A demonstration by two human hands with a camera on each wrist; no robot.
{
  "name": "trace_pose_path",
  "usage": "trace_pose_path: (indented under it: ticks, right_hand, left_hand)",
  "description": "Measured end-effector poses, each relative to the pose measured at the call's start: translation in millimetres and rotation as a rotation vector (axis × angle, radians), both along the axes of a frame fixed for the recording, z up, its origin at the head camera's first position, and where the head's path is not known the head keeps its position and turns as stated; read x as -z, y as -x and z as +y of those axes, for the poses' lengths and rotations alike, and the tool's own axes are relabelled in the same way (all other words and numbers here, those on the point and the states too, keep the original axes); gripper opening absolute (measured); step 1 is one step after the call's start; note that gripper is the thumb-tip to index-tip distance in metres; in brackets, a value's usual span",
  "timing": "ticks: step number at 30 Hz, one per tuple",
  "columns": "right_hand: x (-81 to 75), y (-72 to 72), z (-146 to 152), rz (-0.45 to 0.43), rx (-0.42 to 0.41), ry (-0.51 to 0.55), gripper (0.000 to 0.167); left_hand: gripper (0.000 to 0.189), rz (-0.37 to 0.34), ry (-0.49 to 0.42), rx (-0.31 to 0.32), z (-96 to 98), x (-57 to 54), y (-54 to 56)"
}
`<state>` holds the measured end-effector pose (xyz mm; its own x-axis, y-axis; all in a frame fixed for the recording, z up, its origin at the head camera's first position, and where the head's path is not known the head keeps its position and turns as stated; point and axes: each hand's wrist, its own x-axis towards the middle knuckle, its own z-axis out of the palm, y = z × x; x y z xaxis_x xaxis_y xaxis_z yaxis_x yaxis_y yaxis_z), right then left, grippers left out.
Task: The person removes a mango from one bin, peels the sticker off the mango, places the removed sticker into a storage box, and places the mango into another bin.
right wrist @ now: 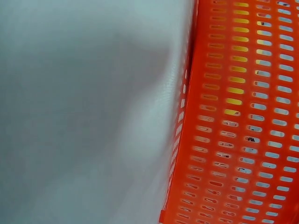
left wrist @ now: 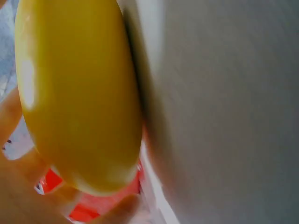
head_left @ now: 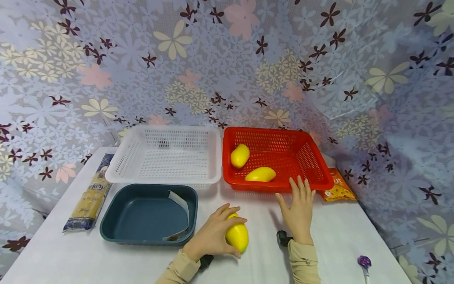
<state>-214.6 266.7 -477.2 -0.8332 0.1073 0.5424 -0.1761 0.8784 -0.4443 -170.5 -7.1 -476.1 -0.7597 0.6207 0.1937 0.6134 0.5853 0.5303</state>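
My left hand (head_left: 214,232) curls its fingers and thumb round a yellow mango (head_left: 238,233) in front of the baskets. Close up in the left wrist view, the same mango (left wrist: 79,98) has fingers (left wrist: 28,165) behind it. My right hand (head_left: 299,211) reaches its straight fingers to the front rim of the red basket (head_left: 283,188); contact cannot be told. Inside that basket lie two more mangoes, one (head_left: 240,156) at the left and one (head_left: 260,174) near the front wall. The right wrist view shows the slotted red basket wall (right wrist: 243,140), yellow showing through it.
A white basket (head_left: 166,182) stands left of the red one. Before it sits a dark teal tub (head_left: 142,241) with a pale strip inside. A pasta packet (head_left: 88,197) lies far left, an orange snack bag (head_left: 338,187) right, and a purple-wrapped lollipop (head_left: 364,261) at front right.
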Motion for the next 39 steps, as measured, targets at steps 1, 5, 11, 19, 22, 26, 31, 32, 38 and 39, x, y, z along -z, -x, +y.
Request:
trace_pose_path:
  ticks: [1, 5, 11, 19, 22, 26, 31, 32, 38, 39]
  right_hand:
    - [-0.2, 0.2, -0.1, 0.003, 0.0, 0.0, 0.07]
    - [0.9, 1.1, -0.5, 0.009, 0.002, 0.005, 0.07]
    - [2.2, 1.0, -1.5, 0.02, 0.0, 0.032, 0.07]
    - [3.5, 1.2, -2.7, 0.045, 0.006, 0.02, 0.071]
    - [3.8, 1.5, -3.3, 0.061, 0.008, 0.016, 0.071]
    - [3.7, 1.7, -3.8, 0.073, 0.006, 0.024, 0.07]
    - [2.9, 1.4, -4.8, 0.089, 0.009, 0.028, 0.07]
    - [2.7, 1.5, -5.0, 0.092, 0.01, 0.027, 0.07]
    - [0.8, 0.9, -5.7, 0.074, 0.028, 0.002, 0.069]
    - [0.2, 0.5, -5.7, 0.068, 0.03, -0.001, 0.069]
  left_hand:
    - [0.077, 0.01, 0.016, 0.002, 1.6, 0.8, -0.7]
    - [0.069, 0.034, 0.062, 0.007, 7.1, 4.6, -2.6]
    - [0.064, 0.099, 0.028, -0.032, 7.0, 5.7, -1.9]
    - [0.068, 0.225, -0.084, -0.058, 3.0, -12.5, -1.9]
    - [0.07, 0.278, -0.12, -0.055, 2.9, -24.4, -1.4]
    - [0.073, 0.326, -0.192, -0.032, 4.9, -42.2, 2.6]
    - [0.073, 0.299, -0.25, -0.023, 9.5, -61.7, 13.2]
    - [0.074, 0.296, -0.254, -0.027, 10.9, -65.3, 16.0]
    - [0.07, 0.295, -0.26, -0.046, 23.5, -81.8, 41.7]
    - [0.07, 0.286, -0.262, -0.049, 25.7, -83.8, 46.8]
